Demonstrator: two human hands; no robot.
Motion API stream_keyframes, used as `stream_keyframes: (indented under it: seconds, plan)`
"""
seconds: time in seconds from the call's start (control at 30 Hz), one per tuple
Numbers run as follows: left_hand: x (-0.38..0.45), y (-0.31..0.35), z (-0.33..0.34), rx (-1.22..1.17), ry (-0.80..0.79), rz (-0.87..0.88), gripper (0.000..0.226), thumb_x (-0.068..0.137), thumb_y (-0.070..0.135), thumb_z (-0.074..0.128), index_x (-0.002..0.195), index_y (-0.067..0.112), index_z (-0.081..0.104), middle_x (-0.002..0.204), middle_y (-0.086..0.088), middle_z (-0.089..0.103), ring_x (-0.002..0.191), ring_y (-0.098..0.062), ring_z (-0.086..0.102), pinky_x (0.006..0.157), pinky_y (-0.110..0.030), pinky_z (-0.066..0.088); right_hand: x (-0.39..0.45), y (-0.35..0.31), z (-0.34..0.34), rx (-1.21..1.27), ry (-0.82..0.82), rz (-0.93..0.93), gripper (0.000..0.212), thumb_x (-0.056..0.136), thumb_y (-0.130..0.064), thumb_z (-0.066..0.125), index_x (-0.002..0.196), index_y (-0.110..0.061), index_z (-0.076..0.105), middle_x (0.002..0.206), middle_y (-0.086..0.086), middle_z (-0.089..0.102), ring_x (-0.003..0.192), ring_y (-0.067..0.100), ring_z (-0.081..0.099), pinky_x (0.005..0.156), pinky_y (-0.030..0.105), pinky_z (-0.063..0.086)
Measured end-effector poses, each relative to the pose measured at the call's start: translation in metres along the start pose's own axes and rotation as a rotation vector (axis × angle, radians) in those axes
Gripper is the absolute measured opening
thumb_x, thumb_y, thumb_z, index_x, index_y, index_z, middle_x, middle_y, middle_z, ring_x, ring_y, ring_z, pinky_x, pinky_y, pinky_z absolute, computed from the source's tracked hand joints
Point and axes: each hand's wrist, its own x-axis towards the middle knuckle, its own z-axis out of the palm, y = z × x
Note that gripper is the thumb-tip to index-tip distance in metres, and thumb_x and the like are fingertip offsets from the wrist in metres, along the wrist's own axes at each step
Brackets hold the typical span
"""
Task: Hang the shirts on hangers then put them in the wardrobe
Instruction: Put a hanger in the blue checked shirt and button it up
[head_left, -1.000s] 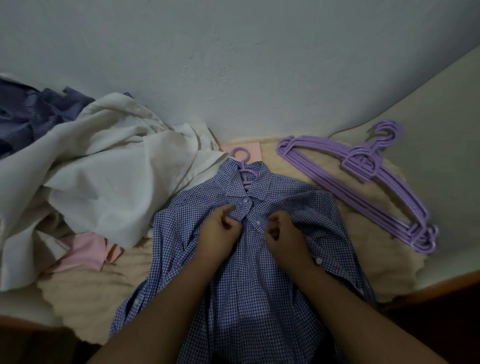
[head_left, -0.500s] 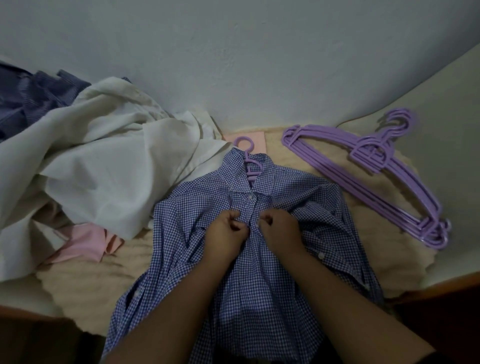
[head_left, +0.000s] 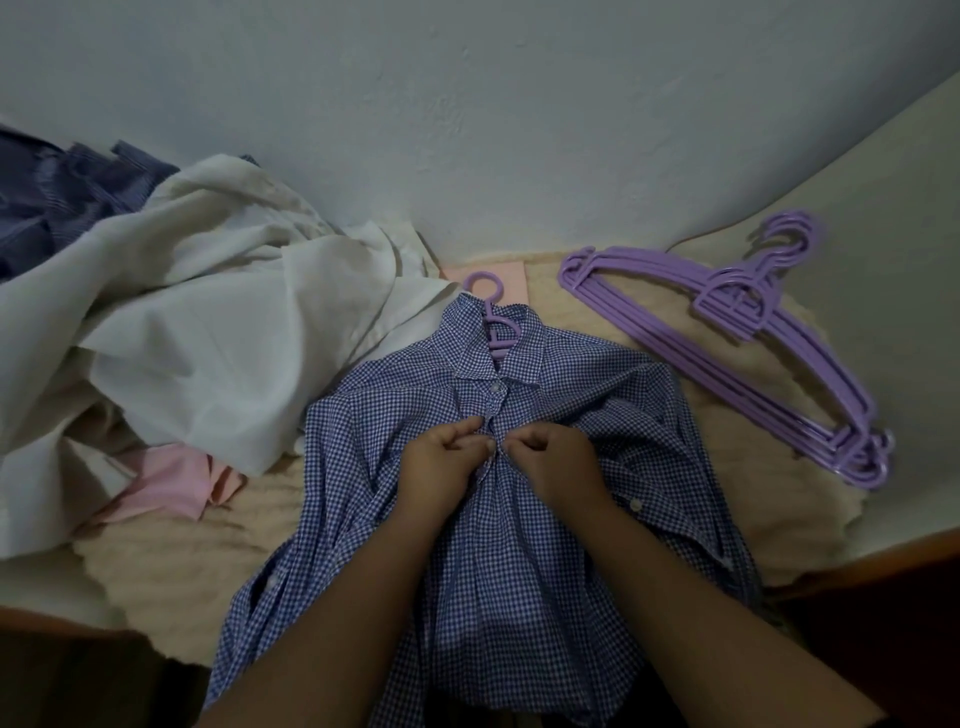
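On the cream fleece blanket (head_left: 597, 317) by the pale wall: blue-and-white gingham cotton shirt (head_left: 519, 561) lying face up, already threaded on a purple plastic hanger (head_left: 496, 327) – hook clear of the collar. Left hand (head_left: 441, 467) and right hand (head_left: 558, 457) pinching the placket together, probably buttoning so it stays on. Spare purple plastic hangers (head_left: 737, 343) stacked near, to the right

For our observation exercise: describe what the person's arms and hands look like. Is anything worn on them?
Both forearms are bare, with no sleeves in view. The left hand and right hand wear no gloves; no rings, watch or bracelets show, though the picture is dim.
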Motion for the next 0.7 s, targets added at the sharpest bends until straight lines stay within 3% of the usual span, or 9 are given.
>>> stream_keyframes:
  seconds: [0.17, 0.3, 0.43, 0.57, 0.7]
  plan:
    - [-0.002, 0.004, 0.004, -0.278, -0.025, -0.116, 0.036, 0.084, 0.001, 0.068, 0.120, 0.008, 0.062, 0.093, -0.007, 0.075, 0.097, -0.023, 0.066, 0.092, -0.038, 0.052, -0.003, -0.009, -0.005, 0.168, -0.007, 0.168, 0.011, 0.087, -0.009, 0.065, 0.093, -0.003, 0.071, 0.067, -0.003, 0.063, 0.061, 0.007, 0.057, 0.057, 0.014, 0.047]
    - [-0.006, 0.005, 0.009, -0.354, -0.037, -0.135, 0.040, 0.086, -0.005, 0.062, 0.125, 0.004, 0.058, 0.108, -0.008, 0.069, 0.104, -0.020, 0.065, 0.096, -0.033, 0.050, -0.005, -0.014, -0.003, 0.258, -0.013, 0.268, 0.011, 0.089, -0.008, 0.062, 0.096, -0.002, 0.069, 0.066, 0.001, 0.062, 0.058, 0.009, 0.055, 0.047, 0.013, 0.044]
    - [-0.009, 0.002, 0.008, -0.344, -0.059, -0.145, 0.044, 0.086, -0.008, 0.060, 0.127, 0.006, 0.057, 0.102, -0.002, 0.067, 0.104, -0.020, 0.064, 0.096, -0.035, 0.050, -0.007, -0.016, -0.005, 0.408, -0.021, 0.323, 0.005, 0.088, -0.005, 0.062, 0.088, -0.004, 0.067, 0.064, 0.005, 0.062, 0.054, 0.013, 0.052, 0.047, 0.020, 0.043]
    - [-0.011, 0.001, 0.006, -0.238, -0.046, -0.141, 0.046, 0.082, -0.007, 0.066, 0.125, 0.006, 0.058, 0.106, -0.008, 0.066, 0.092, -0.017, 0.065, 0.081, -0.028, 0.054, -0.009, -0.015, -0.005, 0.413, -0.032, 0.307, 0.008, 0.087, -0.004, 0.062, 0.082, -0.009, 0.065, 0.066, 0.005, 0.062, 0.056, 0.010, 0.055, 0.047, 0.018, 0.044]
    - [-0.013, 0.005, 0.008, -0.135, -0.011, -0.086, 0.037, 0.083, 0.000, 0.069, 0.118, 0.008, 0.057, 0.081, -0.005, 0.063, 0.056, -0.009, 0.055, 0.052, -0.019, 0.047, -0.010, -0.015, -0.005, 0.404, -0.040, 0.277, 0.007, 0.087, -0.003, 0.062, 0.086, -0.008, 0.067, 0.068, 0.004, 0.063, 0.057, 0.008, 0.056, 0.047, 0.015, 0.045]
